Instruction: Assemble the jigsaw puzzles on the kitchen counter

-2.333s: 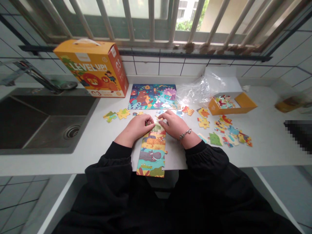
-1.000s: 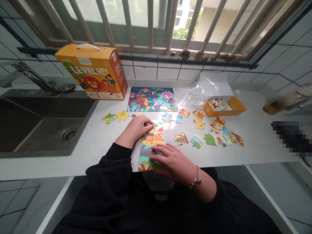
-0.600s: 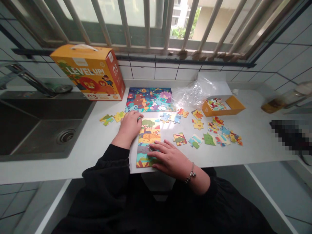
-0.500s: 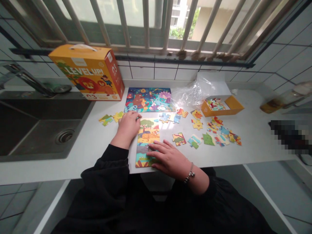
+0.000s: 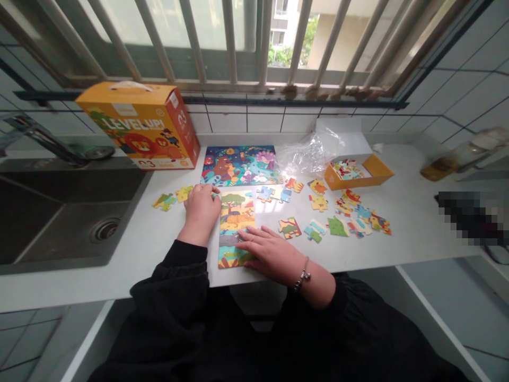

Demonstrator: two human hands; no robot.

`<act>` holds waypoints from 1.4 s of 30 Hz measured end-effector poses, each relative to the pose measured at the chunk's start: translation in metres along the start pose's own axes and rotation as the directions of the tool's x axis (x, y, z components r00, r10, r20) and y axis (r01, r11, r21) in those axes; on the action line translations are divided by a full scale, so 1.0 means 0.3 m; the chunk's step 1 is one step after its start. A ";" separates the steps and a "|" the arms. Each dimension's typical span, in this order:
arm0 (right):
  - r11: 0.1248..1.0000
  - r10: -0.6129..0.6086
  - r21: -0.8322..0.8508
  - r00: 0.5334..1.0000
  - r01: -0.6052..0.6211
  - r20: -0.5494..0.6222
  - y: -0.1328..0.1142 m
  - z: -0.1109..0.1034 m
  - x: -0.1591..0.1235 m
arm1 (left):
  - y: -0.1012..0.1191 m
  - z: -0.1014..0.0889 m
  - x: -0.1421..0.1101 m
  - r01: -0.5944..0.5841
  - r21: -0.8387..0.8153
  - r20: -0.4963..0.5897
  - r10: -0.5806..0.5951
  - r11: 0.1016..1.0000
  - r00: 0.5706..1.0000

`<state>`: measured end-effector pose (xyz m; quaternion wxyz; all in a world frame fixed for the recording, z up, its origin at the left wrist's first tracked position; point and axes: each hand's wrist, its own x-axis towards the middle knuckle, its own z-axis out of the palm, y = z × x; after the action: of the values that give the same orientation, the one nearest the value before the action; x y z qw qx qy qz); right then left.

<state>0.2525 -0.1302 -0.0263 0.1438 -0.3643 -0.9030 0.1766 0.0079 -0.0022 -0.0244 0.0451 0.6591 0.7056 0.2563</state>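
the right hand (image 5: 270, 252) lies flat and open, fingertips on the lower part of a jigsaw strip (image 5: 236, 217) on the white counter (image 5: 119, 286). the left hand (image 5: 201, 209) curls beside the strip's top corner, any grip hidden. loose jigsaw pieces (image 5: 314, 231) lie to the right, below a finished jungle puzzle (image 5: 238, 165) and an orange box (image 5: 137, 127).

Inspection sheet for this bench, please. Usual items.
Surface: white countertop, steel sink set in at left.
Job's things: assembled jigsaw strip; loose jigsaw pieces on both sides of it.
Clutter: "Level Up!" puzzle box, jungle-scene puzzle panel, clear plastic bag, orange tray holding pieces.
Hands: left hand curled beside the strip, any hold hidden; right hand flat on its lower part.
Cables: nothing seen.
Surroundings: barred window, tiled wall, tap.
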 end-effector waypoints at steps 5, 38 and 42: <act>0.986 0.101 -0.104 0.964 -0.129 -0.245 0.161 -0.164 0.119 | 0.028 -0.022 0.004 -0.141 -0.116 0.005 0.142 0.983 0.990; 0.791 0.579 0.202 0.603 -0.577 -0.549 0.489 -0.224 0.088 | -0.164 -0.087 0.161 0.209 -0.089 -0.138 -0.220 0.974 0.966; 0.785 0.578 0.039 0.708 -0.618 -0.405 0.501 -0.201 0.085 | -0.135 -0.059 0.145 0.161 -0.098 -0.083 -0.169 0.982 0.982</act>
<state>0.3496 0.0018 -0.0327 0.2396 -0.6718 -0.6950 0.0913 -0.0416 0.0340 -0.0143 0.0639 0.5833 0.7467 0.3132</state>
